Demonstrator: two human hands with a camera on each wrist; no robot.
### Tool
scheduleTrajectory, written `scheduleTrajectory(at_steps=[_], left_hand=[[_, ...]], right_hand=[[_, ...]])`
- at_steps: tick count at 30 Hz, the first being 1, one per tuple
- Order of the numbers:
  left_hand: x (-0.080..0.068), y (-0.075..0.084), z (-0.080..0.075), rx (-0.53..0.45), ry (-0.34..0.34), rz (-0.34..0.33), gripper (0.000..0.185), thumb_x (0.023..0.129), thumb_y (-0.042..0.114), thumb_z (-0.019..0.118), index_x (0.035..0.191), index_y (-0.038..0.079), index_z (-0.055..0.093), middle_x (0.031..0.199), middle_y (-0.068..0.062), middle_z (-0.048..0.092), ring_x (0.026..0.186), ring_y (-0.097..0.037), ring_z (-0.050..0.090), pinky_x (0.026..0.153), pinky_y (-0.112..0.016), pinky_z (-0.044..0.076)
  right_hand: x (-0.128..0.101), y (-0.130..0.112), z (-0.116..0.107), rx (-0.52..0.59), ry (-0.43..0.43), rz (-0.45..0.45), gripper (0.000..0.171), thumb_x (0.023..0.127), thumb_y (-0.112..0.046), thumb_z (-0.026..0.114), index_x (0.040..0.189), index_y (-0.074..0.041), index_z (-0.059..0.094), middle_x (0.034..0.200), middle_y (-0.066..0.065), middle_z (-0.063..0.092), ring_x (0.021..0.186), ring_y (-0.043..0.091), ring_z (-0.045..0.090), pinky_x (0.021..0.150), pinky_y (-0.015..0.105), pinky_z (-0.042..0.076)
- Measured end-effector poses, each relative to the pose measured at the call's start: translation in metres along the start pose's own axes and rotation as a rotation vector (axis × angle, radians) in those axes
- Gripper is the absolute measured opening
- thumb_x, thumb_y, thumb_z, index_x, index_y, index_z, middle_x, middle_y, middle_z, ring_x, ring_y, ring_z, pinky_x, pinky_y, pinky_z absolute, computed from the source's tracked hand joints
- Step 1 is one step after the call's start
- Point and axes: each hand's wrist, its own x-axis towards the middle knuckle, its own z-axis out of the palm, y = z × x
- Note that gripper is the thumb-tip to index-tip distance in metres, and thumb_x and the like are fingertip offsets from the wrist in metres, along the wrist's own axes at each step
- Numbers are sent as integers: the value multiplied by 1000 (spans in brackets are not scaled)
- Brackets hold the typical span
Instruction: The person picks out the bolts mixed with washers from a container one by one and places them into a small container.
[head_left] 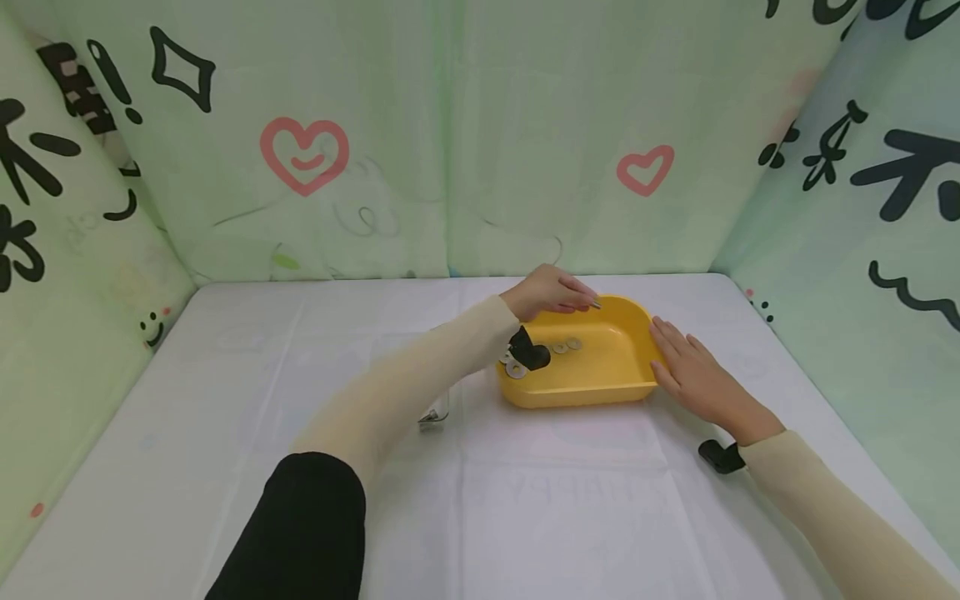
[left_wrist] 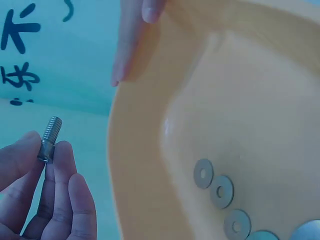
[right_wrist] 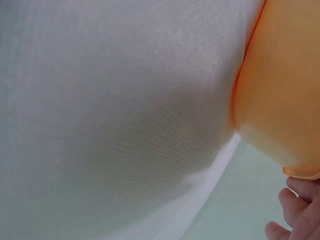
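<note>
My left hand (head_left: 551,292) is over the far left part of a yellow tray (head_left: 592,397). Between thumb and fingertips it pinches a short metal bolt (left_wrist: 50,137), whose threaded end points up in the left wrist view. Flat metal washers (left_wrist: 221,191), several of them, lie on the tray's floor, mostly toward its left side. My right hand (head_left: 697,375) rests its extended fingers against the tray's right wall. In the right wrist view, those fingertips (right_wrist: 294,186) are right at the tray's rim.
A small clear and metallic item (head_left: 433,417) lies on the white tabletop (head_left: 555,500), left of the tray and partly behind my left sleeve. Black wrist-camera parts (head_left: 528,350) hide some washers. Printed green curtains (head_left: 450,142) enclose the table's back and sides.
</note>
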Motion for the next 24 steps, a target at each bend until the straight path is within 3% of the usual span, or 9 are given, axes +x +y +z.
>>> scheduleTrajectory(at_steps=[6, 11, 24], left_hand=[[-21, 6, -20, -69, -1, -9, 29, 89, 6, 62, 116, -3, 65, 122, -15, 64, 113, -24, 62, 101, -33, 47], [-40, 13, -34, -123, 40, -13, 30, 89, 4, 62, 118, -4, 63, 123, -17, 63, 113, -26, 61, 96, -29, 50], [-85, 19, -65, -73, 89, 57, 30, 90, 5, 61, 118, -3, 63, 122, -17, 63, 111, -25, 62, 97, -32, 50]], right_hand=[[0, -2, -1, -1, 4, -10, 62, 101, -24, 37, 148, 5, 10, 155, 24, 14, 143, 41, 15, 115, 59, 12], [0, -3, -2, 4, -2, -8, 62, 101, -24, 37, 149, 5, 10, 155, 24, 13, 143, 40, 14, 115, 59, 11], [0, -5, -3, 12, -21, 24, 62, 101, -25, 36, 148, 6, 10, 155, 25, 13, 143, 41, 13, 116, 57, 7]])
